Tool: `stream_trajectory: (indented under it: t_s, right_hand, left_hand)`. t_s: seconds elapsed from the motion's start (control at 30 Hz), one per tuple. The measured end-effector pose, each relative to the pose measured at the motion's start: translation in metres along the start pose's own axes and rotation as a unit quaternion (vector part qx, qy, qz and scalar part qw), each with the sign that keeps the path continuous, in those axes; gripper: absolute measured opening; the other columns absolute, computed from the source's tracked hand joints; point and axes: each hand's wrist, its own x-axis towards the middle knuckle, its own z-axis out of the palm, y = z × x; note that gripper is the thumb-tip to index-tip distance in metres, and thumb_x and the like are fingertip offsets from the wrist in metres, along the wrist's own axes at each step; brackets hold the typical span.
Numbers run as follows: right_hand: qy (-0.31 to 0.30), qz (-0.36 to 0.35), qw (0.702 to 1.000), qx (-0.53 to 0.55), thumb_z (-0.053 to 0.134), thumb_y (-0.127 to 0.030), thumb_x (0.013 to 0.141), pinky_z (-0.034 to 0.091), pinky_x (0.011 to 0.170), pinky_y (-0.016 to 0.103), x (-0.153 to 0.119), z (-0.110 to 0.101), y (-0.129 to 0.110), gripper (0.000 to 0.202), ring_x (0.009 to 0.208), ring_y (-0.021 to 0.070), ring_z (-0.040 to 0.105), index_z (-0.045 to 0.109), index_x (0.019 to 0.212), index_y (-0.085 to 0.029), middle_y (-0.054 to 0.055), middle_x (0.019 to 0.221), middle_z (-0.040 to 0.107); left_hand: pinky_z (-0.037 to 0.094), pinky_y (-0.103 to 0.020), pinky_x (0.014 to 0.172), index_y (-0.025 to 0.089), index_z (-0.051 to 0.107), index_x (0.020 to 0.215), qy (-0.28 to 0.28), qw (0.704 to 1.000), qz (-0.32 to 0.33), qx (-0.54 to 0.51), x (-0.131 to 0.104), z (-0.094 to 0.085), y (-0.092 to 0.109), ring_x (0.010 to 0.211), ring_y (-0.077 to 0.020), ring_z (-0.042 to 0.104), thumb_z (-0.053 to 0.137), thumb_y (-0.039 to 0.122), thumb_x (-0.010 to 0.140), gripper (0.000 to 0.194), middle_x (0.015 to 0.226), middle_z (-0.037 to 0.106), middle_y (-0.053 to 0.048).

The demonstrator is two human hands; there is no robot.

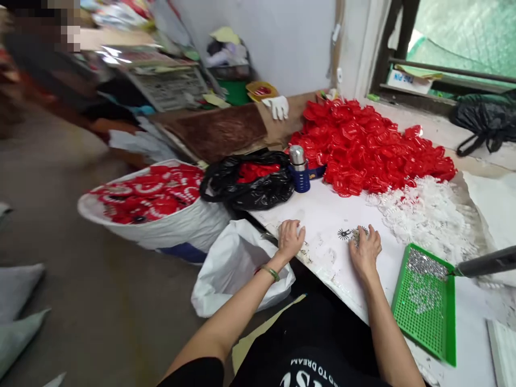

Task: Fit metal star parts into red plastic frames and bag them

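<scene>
My left hand rests at the front edge of the white table, palm down, thumb apart from the fingers, holding nothing I can see. A green bangle circles that wrist. My right hand lies farther right, its fingers spread and slightly bent over a few small spiky pieces, partly covering them. Just left of its fingertips is a black spiky piece flat on the tabletop. To the right of this hand, a green mesh tray holds shiny silver and clear bits.
A heap of red plastic pieces and white spiky pieces cover the table's back. A blue flask stands beside a black bag. Sacks are left of the table. A dark pen-like tool reaches over the tray.
</scene>
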Motion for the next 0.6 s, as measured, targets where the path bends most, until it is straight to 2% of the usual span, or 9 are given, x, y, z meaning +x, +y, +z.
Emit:
stream_trajectory:
  t_s: [0.13,0.27,0.33,0.4,0.5,0.6]
  right_hand:
    - [-0.033,-0.061,0.997,-0.019,0.052,-0.036,0.088,0.03,0.099,0.064,0.013,0.02,-0.002,0.041,0.133,0.0418,0.032,0.062,0.124,-0.019,0.019,0.141,0.048]
    - [0.023,-0.068,0.997,0.019,0.047,-0.036,0.09,0.035,0.098,0.057,0.013,0.035,0.006,0.038,0.124,0.0359,0.04,0.066,0.116,-0.016,0.017,0.13,0.057]
    - [0.062,-0.078,0.994,0.048,0.045,-0.038,0.092,0.036,0.098,0.055,0.011,0.037,0.009,0.038,0.121,0.0334,0.043,0.066,0.115,-0.016,0.017,0.127,0.058]
    - [0.093,-0.081,0.991,0.054,0.043,-0.041,0.093,0.034,0.101,0.058,0.008,0.036,0.01,0.041,0.124,0.0332,0.043,0.063,0.12,-0.016,0.017,0.129,0.057]
    - [0.106,-0.076,0.991,0.024,0.042,-0.047,0.094,0.027,0.103,0.065,0.005,0.032,0.009,0.047,0.134,0.0366,0.035,0.057,0.129,-0.019,0.017,0.138,0.051]
    - [0.126,-0.084,0.988,0.016,0.045,-0.048,0.093,0.031,0.104,0.062,0.002,0.03,0.007,0.045,0.135,0.0363,0.034,0.06,0.124,-0.019,0.017,0.139,0.049]
  left_hand:
    - [0.042,-0.041,0.089,0.017,0.058,0.099,0.002,1.0,0.002,0.021,0.005,0.0,0.002,0.095,-0.0276,0.055,0.049,0.03,0.09,0.018,0.09,0.063,-0.01]
    - [0.042,-0.041,0.088,0.017,0.059,0.1,-0.004,0.999,0.008,0.032,0.007,-0.002,0.003,0.096,-0.0268,0.055,0.049,0.029,0.091,0.018,0.092,0.062,-0.01]
    - [0.042,-0.041,0.088,0.017,0.059,0.101,-0.008,0.999,0.01,0.034,0.007,-0.002,0.003,0.097,-0.027,0.055,0.049,0.029,0.091,0.019,0.093,0.062,-0.011]
    - [0.042,-0.042,0.088,0.017,0.059,0.101,-0.014,0.999,0.013,0.035,0.006,-0.002,0.002,0.097,-0.0273,0.054,0.048,0.029,0.092,0.019,0.093,0.062,-0.011]
    - [0.042,-0.041,0.087,0.017,0.059,0.102,-0.023,0.999,0.023,0.033,0.006,-0.003,0.001,0.096,-0.0271,0.054,0.047,0.028,0.093,0.018,0.094,0.062,-0.011]
    - [0.042,-0.041,0.088,0.017,0.058,0.102,-0.032,0.998,0.036,0.026,0.005,-0.006,0.0,0.097,-0.0267,0.054,0.047,0.028,0.093,0.018,0.096,0.062,-0.011]
